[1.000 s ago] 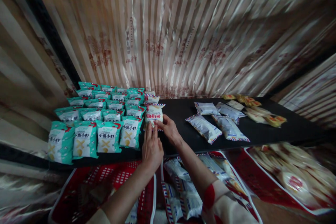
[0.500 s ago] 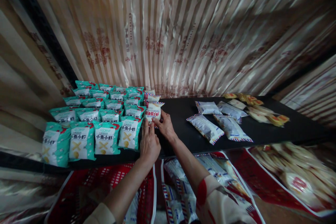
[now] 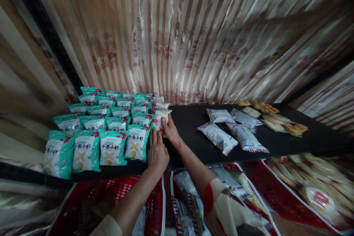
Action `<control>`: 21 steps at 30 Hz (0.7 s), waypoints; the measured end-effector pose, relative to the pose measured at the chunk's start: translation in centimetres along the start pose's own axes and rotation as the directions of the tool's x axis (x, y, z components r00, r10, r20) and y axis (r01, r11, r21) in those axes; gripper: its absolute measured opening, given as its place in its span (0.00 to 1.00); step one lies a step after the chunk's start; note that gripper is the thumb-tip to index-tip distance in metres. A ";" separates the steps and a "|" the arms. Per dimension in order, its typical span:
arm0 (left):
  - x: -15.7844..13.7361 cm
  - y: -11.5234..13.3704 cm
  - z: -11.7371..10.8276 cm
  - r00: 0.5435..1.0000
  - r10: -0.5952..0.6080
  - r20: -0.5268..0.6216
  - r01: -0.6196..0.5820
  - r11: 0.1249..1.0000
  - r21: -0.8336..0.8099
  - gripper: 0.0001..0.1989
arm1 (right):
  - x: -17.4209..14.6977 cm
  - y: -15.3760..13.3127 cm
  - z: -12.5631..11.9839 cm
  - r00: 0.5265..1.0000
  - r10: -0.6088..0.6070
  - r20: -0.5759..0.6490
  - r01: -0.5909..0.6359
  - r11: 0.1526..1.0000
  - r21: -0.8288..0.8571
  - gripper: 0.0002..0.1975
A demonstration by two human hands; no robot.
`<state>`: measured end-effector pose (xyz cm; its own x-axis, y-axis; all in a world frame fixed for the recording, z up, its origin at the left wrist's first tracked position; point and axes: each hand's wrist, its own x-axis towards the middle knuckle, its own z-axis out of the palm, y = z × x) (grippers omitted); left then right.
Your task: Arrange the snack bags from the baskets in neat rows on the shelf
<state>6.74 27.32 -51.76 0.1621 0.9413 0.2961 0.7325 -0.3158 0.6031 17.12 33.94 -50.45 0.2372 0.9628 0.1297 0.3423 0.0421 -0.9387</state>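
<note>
While holding both forearms over a perforated red basket (image 3: 163,206) and a second basket (image 3: 263,206) of silvery bags (image 3: 195,202), below the near edge of the black shelf (image 3: 190,125), with a third basket (image 3: 287,197) of cream-coloured packets (image 3: 318,180) farther right along that edge, touching a white bag (image 3: 158,120) with red lettering, left of the shelf's middle; resting the left hand (image 3: 158,154) at the bag's lower front, fingers straight, together and unclenched; laying the right hand (image 3: 172,131) along the bag's right side, but cannot tell whether pinching or merely pressing; on the shelf's left end, with teal-and-white bags (image 3: 137,143) in close rows beside the white bag; right of the shelf's middle, with four stripe-edged pouches (image 3: 218,138) lying flat; near the shelf's far right corner, with yellow packets (image 3: 295,129) strewn about; beyond the shelf's back edge, with a striped curtain (image 3: 177,44) hanging in folds.
</note>
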 end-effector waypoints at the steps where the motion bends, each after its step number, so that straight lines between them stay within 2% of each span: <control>1: 0.0 0.0 0.0 1.000 -0.001 0.002 0.001 1.000 0.002 0.26 | 0.0 0.0 0.0 1.000 0.012 0.005 -0.012 1.000 -0.010 0.32; 4: 0.1 0.1 0.1 1.000 -0.003 -0.004 0.003 1.000 -0.001 0.26 | 0.0 0.0 0.0 0.999 0.047 0.018 -0.046 0.998 -0.035 0.31; 12: 0.2 0.6 -0.1 0.999 -0.038 0.004 0.038 0.999 -0.037 0.26 | 0.2 -0.8 0.2 0.999 0.045 0.012 -0.045 0.999 -0.018 0.31; 18: 0.1 0.9 -0.5 1.000 -0.024 0.008 0.024 0.998 -0.064 0.25 | -0.9 -0.6 0.2 0.994 0.085 -0.068 -0.084 0.996 0.008 0.40; 21: -0.9 0.9 -1.1 1.000 -0.002 -0.015 0.001 0.996 -0.089 0.23 | -2.8 -0.6 0.2 0.981 0.070 -0.183 -0.067 0.997 0.023 0.38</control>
<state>6.52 26.04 -50.74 0.1503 0.9401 0.3061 0.6709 -0.3244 0.6668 16.10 31.31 -50.31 0.4235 0.8980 0.1196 0.3043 -0.0166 -0.9524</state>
